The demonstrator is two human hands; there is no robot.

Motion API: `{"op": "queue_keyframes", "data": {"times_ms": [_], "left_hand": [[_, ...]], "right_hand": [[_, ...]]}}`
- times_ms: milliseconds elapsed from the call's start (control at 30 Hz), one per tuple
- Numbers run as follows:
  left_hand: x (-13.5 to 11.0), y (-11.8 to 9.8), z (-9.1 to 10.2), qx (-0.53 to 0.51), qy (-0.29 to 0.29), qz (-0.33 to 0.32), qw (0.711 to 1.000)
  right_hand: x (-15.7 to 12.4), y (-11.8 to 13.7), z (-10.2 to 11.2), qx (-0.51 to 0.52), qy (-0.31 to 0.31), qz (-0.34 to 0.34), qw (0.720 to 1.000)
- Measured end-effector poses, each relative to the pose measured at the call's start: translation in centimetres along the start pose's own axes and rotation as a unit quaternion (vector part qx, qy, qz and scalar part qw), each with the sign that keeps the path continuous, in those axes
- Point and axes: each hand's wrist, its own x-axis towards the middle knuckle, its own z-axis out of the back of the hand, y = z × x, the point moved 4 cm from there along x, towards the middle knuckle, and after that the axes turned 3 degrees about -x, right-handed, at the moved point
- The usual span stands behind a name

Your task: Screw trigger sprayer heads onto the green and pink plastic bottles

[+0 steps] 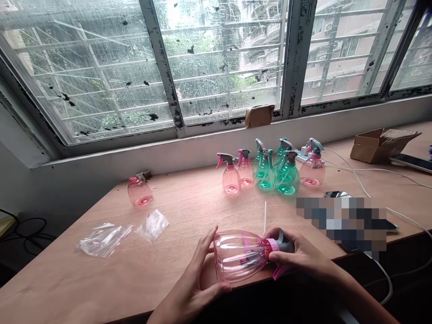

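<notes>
A clear pink spray bottle (236, 256) lies on its side in the air over the table's front edge, its base to the left. My left hand (191, 274) cups the base, thumb below and fingers above. At the neck, my right hand (297, 252) is closed round the pink collar and grey spray head (285, 240). The pink trigger (280, 271) points down beneath my right fingers. Just behind that hand, a thin white tube (265, 216) rests on the wood, its near end close to my fingers.
Pink spray bottles (231, 180) and green ones (287, 177) stand in a group by the window wall. A headless pink bottle (140, 193) is at the back left, near plastic bags (106, 238). At right are a cardboard box (381, 146), white cables (359, 177) and a partly blurred phone (388, 225).
</notes>
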Motion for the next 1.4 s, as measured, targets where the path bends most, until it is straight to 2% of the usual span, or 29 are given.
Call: {"op": "queue_keyframes", "data": {"times_ms": [133,267,367,500,633,700,800,900,1000,1067,1167,1267,1400], "left_hand": [[-0.3,0.1,0.0,0.002,-0.021,0.021,1.0],[-0.3,0.4,-0.1,-0.051,-0.049,0.033,0.997],[0.0,0.5,-0.3,-0.082,-0.027,0.025,0.996],[-0.1,0.3,-0.2,-0.051,0.022,0.003,0.998],[-0.4,0.0,-0.3,-0.031,0.014,-0.033,0.999],[-0.3,-0.3,-0.6,-0.082,-0.019,-0.044,0.996],[0.0,-1.0,-1.0,-0.163,-0.107,-0.018,0.981],[0.2,-2.2,-1.4,-0.254,-0.194,0.013,0.947],[0.1,-3.2,-1.6,-0.304,-0.278,0.007,0.911],[-0.1,-3.4,-1.5,-0.292,-0.334,-0.017,0.896],[-0.3,-2.9,-1.5,-0.255,-0.403,-0.05,0.877],[-0.1,-2.1,-1.5,-0.219,-0.432,-0.066,0.873],[-0.3,-2.3,-1.6,-0.158,-0.448,-0.129,0.871]], "right_hand": [[0.0,0.3,0.0,-0.009,-0.008,-0.006,1.0],[-0.1,0.5,0.0,-0.013,-0.004,-0.003,1.0],[-0.2,0.5,-0.1,-0.007,0.002,-0.001,1.0],[-0.1,0.5,-0.1,0.002,0.011,0.02,1.0],[-0.5,-0.1,-0.3,-0.022,-0.046,0.054,0.997],[-0.8,0.0,-0.7,-0.077,-0.083,0.102,0.988],[-1.0,1.4,-1.8,-0.153,-0.103,0.183,0.966],[-0.6,3.4,-2.9,-0.159,-0.125,0.222,0.954],[-0.1,5.2,-3.8,-0.159,-0.157,0.255,0.941],[-0.2,5.6,-4.2,-0.158,-0.177,0.276,0.931],[-0.7,4.6,-4.6,-0.14,-0.194,0.299,0.924],[-0.9,2.8,-4.9,-0.092,-0.178,0.309,0.93],[-0.2,1.0,-5.9,0.026,-0.124,0.255,0.959]]}}
